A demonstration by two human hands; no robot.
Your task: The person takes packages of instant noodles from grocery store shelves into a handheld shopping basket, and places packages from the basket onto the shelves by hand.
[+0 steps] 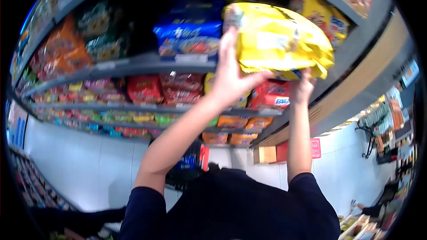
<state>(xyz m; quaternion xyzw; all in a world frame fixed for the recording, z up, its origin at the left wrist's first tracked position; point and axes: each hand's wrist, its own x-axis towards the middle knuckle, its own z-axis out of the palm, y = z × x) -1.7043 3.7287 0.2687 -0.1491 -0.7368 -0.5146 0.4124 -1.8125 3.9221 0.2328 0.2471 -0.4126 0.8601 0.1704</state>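
A large yellow noodle-style multipack bag (284,40) is raised in front of the upper shelf; its print is too blurred to read. My left hand (231,71) grips its left end, with the fingers up its side and the thumb along the lower edge. At the lower right, my right hand (304,86) holds the bag from beneath, its fingers partly hidden by the packaging. Left of the bag, a blue multipack (189,38) sits on the shelf. Behind it to the right stand other yellow packs (318,15).
Orange bags (64,51) and green bags (104,31) fill the shelf's left part. Red packs (144,89) line the tier below. A wooden-edged shelf end (356,80) rises at the right. A cardboard box (265,154) and a dark basket (180,173) are low down near my body.
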